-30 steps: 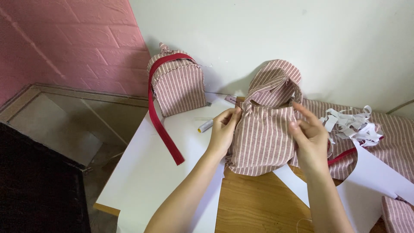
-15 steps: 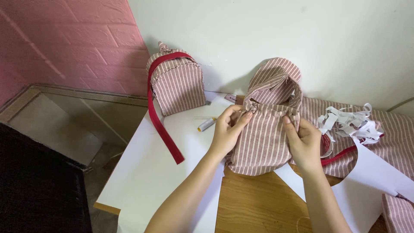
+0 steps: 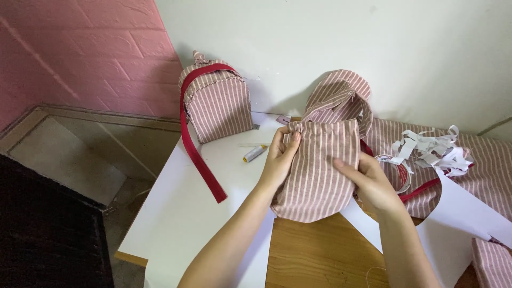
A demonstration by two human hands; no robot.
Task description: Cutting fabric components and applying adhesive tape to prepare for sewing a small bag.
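While both hands (image 3: 325, 165) grip the striped pouch (image 3: 317, 170), a finished bag (image 3: 218, 101) stands beside

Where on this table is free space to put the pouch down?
Free: white paper left of the left hand, below the red strap; bare wood between the forearms. Crowded: right of the right hand, with paper strips and striped cloth.

- Wooden table (image 3: 314, 256): carries white paper sheets (image 3: 181, 213).
- On the sheets: finished striped bag (image 3: 218, 101), small tube (image 3: 254, 153).
- Right side: striped fabric (image 3: 480, 160), white paper scraps (image 3: 432, 149).
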